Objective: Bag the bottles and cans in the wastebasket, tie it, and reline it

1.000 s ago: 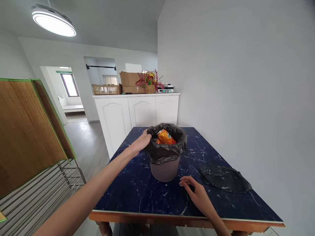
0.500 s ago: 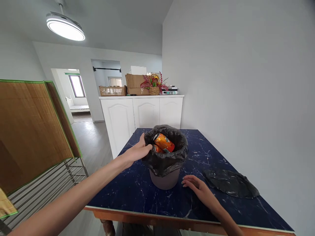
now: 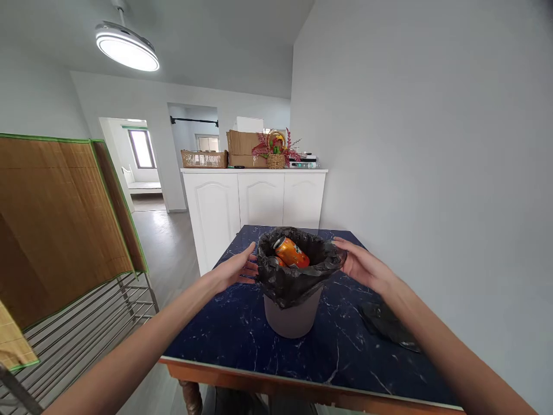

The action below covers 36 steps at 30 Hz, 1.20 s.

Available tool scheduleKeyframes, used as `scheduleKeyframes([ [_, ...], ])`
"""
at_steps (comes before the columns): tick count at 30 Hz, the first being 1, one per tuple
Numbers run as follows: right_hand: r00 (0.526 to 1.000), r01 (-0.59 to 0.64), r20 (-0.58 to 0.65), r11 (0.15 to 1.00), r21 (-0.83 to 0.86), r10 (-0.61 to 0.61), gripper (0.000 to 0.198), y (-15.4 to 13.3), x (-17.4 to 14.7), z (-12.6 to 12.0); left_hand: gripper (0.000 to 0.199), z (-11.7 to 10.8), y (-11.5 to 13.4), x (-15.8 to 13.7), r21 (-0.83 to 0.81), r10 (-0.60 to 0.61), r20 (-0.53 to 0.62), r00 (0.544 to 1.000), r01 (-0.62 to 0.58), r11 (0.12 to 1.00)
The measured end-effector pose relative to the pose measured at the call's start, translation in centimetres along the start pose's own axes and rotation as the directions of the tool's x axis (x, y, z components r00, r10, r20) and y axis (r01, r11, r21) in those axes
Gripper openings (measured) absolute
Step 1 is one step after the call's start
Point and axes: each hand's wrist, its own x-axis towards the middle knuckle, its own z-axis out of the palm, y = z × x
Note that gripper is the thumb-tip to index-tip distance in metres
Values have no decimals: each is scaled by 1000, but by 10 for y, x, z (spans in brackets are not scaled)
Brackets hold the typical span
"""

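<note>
On the blue marble-patterned rectangular bench (image 3: 224,340) stands a round grey bin (image 3: 291,321), a black plastic liner (image 3: 287,288) over its rim and two orange cylindrical metal cans (image 3: 294,253) inside — left hand (image 3: 235,268) at its left, right hand (image 3: 365,265) at its right. A flat black plastic sheet (image 3: 382,321) lies further right, partly behind the right forearm (image 3: 436,337). Behind the bench stands a white panelled cabinet (image 3: 213,204) — brown cardboard boxes (image 3: 246,151) on top, left of a woven wicker basket (image 3: 276,161).

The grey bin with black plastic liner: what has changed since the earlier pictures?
The right hand rose from the blue marbled tabletop to the right edge of the liner. The left hand loosened its grip, fingers spread by the left edge. The orange metal cans stayed inside, the flat black plastic bag on the tabletop.
</note>
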Motion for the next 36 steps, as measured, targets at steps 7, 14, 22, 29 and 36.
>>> scheduleKeyframes([
  [7, 991, 108, -65, 991, -75, -113, 46, -40, 9, 23, 40, 13, -9, -3, -194, 126, 111, 986, -103, 975],
  [14, 978, 192, -55, 975, -115, -199, 48, -62, 6, 38, 21, 6, 15, -5, -308, 240, -155, 958, -278, 910],
  [22, 946, 290, -120, 952, -99, -300, 42, -84, 18, 40, 25, 12, 70, -8, -361, 373, -291, 881, -463, 810],
  [29, 924, 324, -210, 946, -15, -320, 40, -106, 39, 42, 27, 24, 106, 9, -411, 393, -397, 830, -543, 732],
  [36, 918, 301, -301, 948, 100, -259, 27, -101, 59, 31, 22, 39, 125, 41, -471, 314, -470, 825, -535, 701],
])
